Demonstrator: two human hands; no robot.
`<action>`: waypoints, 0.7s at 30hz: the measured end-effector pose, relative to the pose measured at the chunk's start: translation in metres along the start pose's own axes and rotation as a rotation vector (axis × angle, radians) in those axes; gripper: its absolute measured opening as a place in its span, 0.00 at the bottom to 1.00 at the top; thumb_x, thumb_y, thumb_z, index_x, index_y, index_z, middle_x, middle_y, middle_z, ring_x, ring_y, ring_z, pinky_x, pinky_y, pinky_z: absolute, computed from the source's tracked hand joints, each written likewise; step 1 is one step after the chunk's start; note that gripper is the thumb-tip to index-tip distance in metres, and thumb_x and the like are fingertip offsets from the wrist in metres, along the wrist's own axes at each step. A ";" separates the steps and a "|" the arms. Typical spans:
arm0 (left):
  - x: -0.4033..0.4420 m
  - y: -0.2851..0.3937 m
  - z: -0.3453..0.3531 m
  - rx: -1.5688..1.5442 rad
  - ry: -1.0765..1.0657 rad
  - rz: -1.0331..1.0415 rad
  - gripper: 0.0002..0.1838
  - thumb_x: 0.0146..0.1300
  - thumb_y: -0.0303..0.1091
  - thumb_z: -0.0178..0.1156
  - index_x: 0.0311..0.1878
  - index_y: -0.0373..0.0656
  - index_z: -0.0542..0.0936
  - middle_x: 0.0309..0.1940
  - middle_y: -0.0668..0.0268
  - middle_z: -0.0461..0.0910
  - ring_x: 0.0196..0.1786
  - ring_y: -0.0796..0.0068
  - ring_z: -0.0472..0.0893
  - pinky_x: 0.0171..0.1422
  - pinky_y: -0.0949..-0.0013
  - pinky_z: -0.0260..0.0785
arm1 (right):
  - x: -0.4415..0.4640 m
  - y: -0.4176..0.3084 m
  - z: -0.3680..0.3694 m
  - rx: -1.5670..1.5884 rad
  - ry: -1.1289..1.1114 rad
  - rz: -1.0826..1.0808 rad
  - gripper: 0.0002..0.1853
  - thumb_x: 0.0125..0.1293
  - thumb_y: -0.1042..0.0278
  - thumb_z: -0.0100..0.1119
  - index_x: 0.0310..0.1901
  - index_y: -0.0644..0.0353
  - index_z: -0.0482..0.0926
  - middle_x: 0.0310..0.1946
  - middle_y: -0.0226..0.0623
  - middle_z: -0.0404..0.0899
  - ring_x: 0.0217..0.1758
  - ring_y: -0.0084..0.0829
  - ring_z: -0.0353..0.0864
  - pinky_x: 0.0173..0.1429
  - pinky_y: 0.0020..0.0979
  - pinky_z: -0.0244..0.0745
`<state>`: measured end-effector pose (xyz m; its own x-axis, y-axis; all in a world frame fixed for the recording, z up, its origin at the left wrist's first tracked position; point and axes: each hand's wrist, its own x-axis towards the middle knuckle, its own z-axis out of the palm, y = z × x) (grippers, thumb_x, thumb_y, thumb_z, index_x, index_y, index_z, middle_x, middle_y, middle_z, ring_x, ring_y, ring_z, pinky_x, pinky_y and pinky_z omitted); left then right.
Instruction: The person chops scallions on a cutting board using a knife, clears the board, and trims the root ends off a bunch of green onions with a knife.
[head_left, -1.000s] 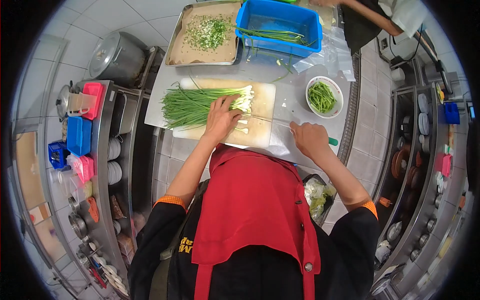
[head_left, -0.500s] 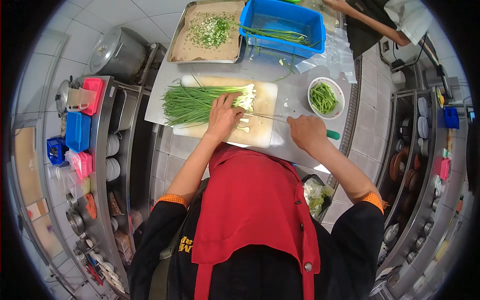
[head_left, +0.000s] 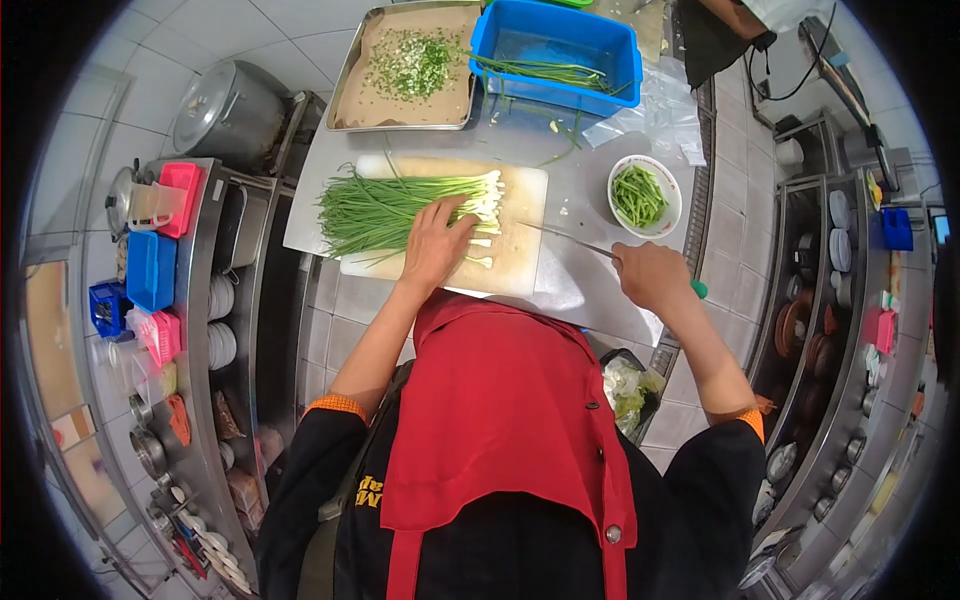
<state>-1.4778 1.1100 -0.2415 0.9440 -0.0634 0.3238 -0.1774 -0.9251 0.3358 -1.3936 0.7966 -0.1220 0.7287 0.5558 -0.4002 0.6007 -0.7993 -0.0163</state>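
Observation:
A bunch of spring onions (head_left: 370, 210) lies across a cutting board (head_left: 520, 265), green tops to the left and white bulbs to the right. My left hand (head_left: 435, 240) rests over the bulb end, its fingers bent and pressing on the bunch. My right hand (head_left: 652, 277) is wrapped round the green handle of a knife (head_left: 575, 240). The blade points left, its tip over the right part of the board, apart from the bulbs. A few bulbs lie separately near my left fingers. Behind my right hand stands a bowl (head_left: 676, 205) of cut green pieces.
A metal tray (head_left: 400, 128) with chopped greens and a blue container (head_left: 630, 95) with long green stalks stand at the table's far side. Plastic bags (head_left: 660, 115) lie beside them. Another person's arm (head_left: 735, 15) shows at the top right. Shelves flank both sides.
The knife has moved right, away from the bulbs, with my right hand round its handle. My left hand stays on the bunch. The other person's arm has shifted right.

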 end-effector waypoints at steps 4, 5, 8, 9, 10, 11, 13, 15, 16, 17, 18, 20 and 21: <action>0.004 0.002 0.002 0.044 0.019 -0.011 0.09 0.59 0.33 0.64 0.44 0.50 0.81 0.57 0.68 0.76 0.57 0.60 0.74 0.59 0.58 0.67 | -0.003 0.000 0.008 0.042 0.028 0.019 0.12 0.69 0.58 0.51 0.44 0.52 0.82 0.29 0.47 0.83 0.32 0.48 0.85 0.35 0.47 0.79; 0.005 0.000 0.005 0.029 0.025 -0.033 0.10 0.58 0.32 0.64 0.44 0.50 0.81 0.56 0.68 0.76 0.57 0.60 0.74 0.59 0.58 0.67 | -0.003 -0.001 0.009 0.057 0.035 0.011 0.12 0.69 0.58 0.51 0.44 0.51 0.82 0.29 0.47 0.83 0.32 0.49 0.85 0.35 0.48 0.79; 0.008 -0.002 0.007 0.052 0.016 -0.044 0.12 0.56 0.31 0.63 0.45 0.52 0.82 0.56 0.69 0.77 0.56 0.61 0.75 0.58 0.59 0.67 | 0.000 -0.006 0.017 0.085 0.071 0.006 0.12 0.69 0.58 0.51 0.43 0.52 0.81 0.29 0.48 0.83 0.32 0.49 0.85 0.35 0.48 0.79; 0.009 -0.002 0.007 0.091 0.004 -0.034 0.12 0.56 0.30 0.62 0.44 0.53 0.82 0.56 0.70 0.77 0.55 0.62 0.75 0.57 0.60 0.67 | 0.003 -0.008 0.020 0.087 0.071 0.007 0.12 0.69 0.58 0.51 0.43 0.52 0.81 0.29 0.48 0.83 0.32 0.49 0.85 0.35 0.48 0.79; 0.009 -0.002 0.007 0.091 0.003 -0.033 0.12 0.56 0.30 0.62 0.44 0.53 0.82 0.56 0.70 0.77 0.55 0.62 0.75 0.57 0.60 0.67 | 0.006 -0.010 0.023 0.091 0.075 0.001 0.12 0.69 0.59 0.51 0.43 0.53 0.81 0.29 0.48 0.83 0.32 0.49 0.85 0.36 0.48 0.79; 0.010 -0.001 0.006 0.129 -0.014 -0.016 0.12 0.55 0.30 0.62 0.44 0.54 0.82 0.56 0.71 0.77 0.55 0.62 0.75 0.57 0.60 0.68 | 0.009 -0.012 0.025 0.095 0.079 -0.007 0.11 0.69 0.59 0.51 0.43 0.53 0.81 0.29 0.48 0.83 0.32 0.49 0.85 0.36 0.48 0.79; 0.011 0.000 0.007 0.168 -0.030 0.001 0.12 0.55 0.31 0.62 0.44 0.55 0.83 0.56 0.71 0.77 0.55 0.63 0.75 0.57 0.61 0.68 | 0.011 -0.016 0.029 0.110 0.062 -0.010 0.11 0.69 0.59 0.51 0.42 0.53 0.81 0.30 0.49 0.83 0.33 0.49 0.85 0.36 0.47 0.80; 0.012 0.002 0.009 0.102 0.023 -0.015 0.12 0.55 0.31 0.64 0.43 0.54 0.84 0.58 0.71 0.76 0.57 0.62 0.75 0.58 0.58 0.68 | 0.011 -0.016 0.028 0.123 0.048 -0.015 0.11 0.68 0.60 0.51 0.42 0.54 0.81 0.30 0.49 0.83 0.33 0.49 0.86 0.36 0.47 0.80; 0.012 0.003 0.007 0.102 0.022 -0.015 0.12 0.55 0.31 0.64 0.43 0.54 0.84 0.58 0.71 0.76 0.57 0.62 0.75 0.58 0.58 0.68 | 0.009 -0.016 0.026 0.134 0.025 -0.016 0.11 0.68 0.60 0.51 0.43 0.53 0.81 0.31 0.48 0.84 0.34 0.49 0.86 0.37 0.47 0.80; 0.012 0.003 0.005 0.055 0.032 -0.015 0.11 0.55 0.32 0.65 0.43 0.53 0.85 0.59 0.70 0.75 0.58 0.61 0.74 0.59 0.57 0.67 | 0.007 -0.016 0.024 0.146 0.002 -0.018 0.11 0.68 0.60 0.51 0.43 0.53 0.82 0.31 0.48 0.84 0.35 0.48 0.86 0.38 0.46 0.80; 0.011 0.004 0.002 0.007 0.042 -0.015 0.11 0.55 0.33 0.66 0.43 0.53 0.86 0.61 0.69 0.75 0.60 0.60 0.73 0.60 0.56 0.67 | 0.006 -0.014 0.023 0.146 0.000 -0.019 0.11 0.68 0.60 0.51 0.43 0.53 0.82 0.31 0.48 0.84 0.35 0.48 0.86 0.38 0.46 0.80; 0.009 0.004 -0.003 0.000 0.020 0.008 0.11 0.54 0.33 0.67 0.43 0.52 0.86 0.62 0.68 0.74 0.61 0.59 0.72 0.61 0.55 0.66 | 0.006 -0.011 0.020 0.092 -0.124 -0.065 0.12 0.69 0.59 0.51 0.45 0.52 0.82 0.32 0.46 0.84 0.37 0.47 0.86 0.40 0.46 0.79; 0.009 0.003 -0.005 -0.007 0.000 0.033 0.11 0.54 0.34 0.68 0.43 0.52 0.86 0.63 0.67 0.73 0.63 0.57 0.71 0.62 0.55 0.66 | 0.004 -0.012 0.017 0.093 -0.124 -0.067 0.12 0.69 0.59 0.51 0.45 0.52 0.82 0.32 0.46 0.84 0.37 0.47 0.86 0.40 0.46 0.79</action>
<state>-1.4714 1.1084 -0.2334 0.9376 -0.0944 0.3347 -0.2108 -0.9198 0.3311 -1.4032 0.8044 -0.1391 0.6385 0.5804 -0.5054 0.6093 -0.7824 -0.1287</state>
